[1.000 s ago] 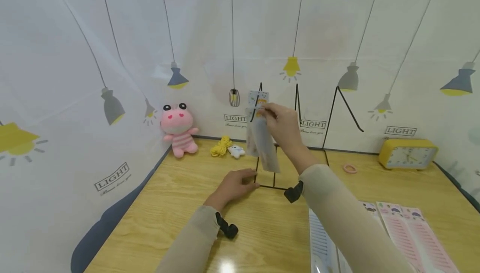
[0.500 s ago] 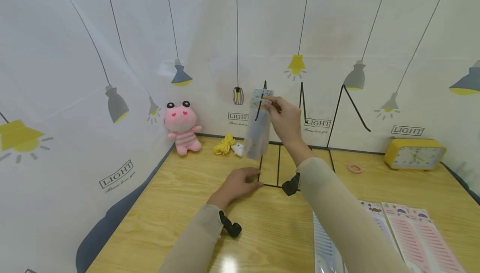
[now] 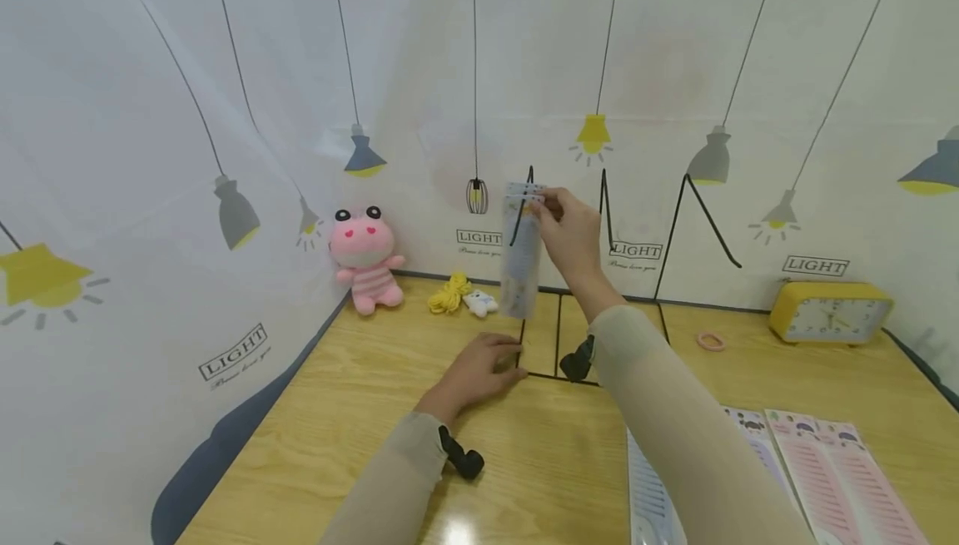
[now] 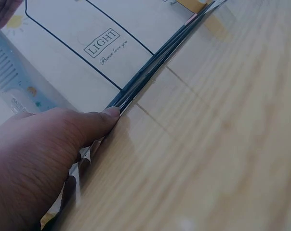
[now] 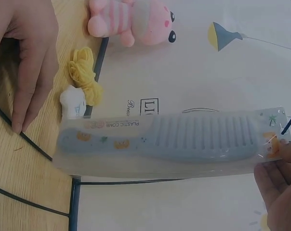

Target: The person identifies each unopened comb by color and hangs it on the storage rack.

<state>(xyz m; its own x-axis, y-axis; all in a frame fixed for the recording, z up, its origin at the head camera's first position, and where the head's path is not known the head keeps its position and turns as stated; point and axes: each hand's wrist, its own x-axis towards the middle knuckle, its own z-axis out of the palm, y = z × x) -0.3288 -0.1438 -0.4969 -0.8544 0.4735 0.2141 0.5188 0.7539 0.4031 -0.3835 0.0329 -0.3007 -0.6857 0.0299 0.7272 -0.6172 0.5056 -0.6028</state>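
A black wire rack (image 3: 557, 337) with several upright hooks stands on the table. At its left hook my right hand (image 3: 571, 229) pinches the top end of a blue comb in a clear sleeve (image 3: 520, 270). The sleeve hangs down with the hook wire at its top. Another sleeve's top edge shows just behind it. In the right wrist view the comb (image 5: 203, 137) has bear and palm prints, and the right thumb and fingers hold its printed header. My left hand (image 3: 479, 370) rests at the rack's front left corner, its thumb and extended fingertips touching the base wire.
Several packaged combs (image 3: 817, 470) lie at the front right. A pink plush toy (image 3: 365, 262), a yellow cord bundle (image 3: 449, 294) and a small white figure (image 3: 480, 303) sit at the back left. A pink ring (image 3: 711, 341) and yellow clock (image 3: 832, 312) are right of the rack.
The sleeved comb in my right hand has swung from slanting to nearly upright and lined up with the sleeve behind it. My left hand has stayed at the rack's corner.
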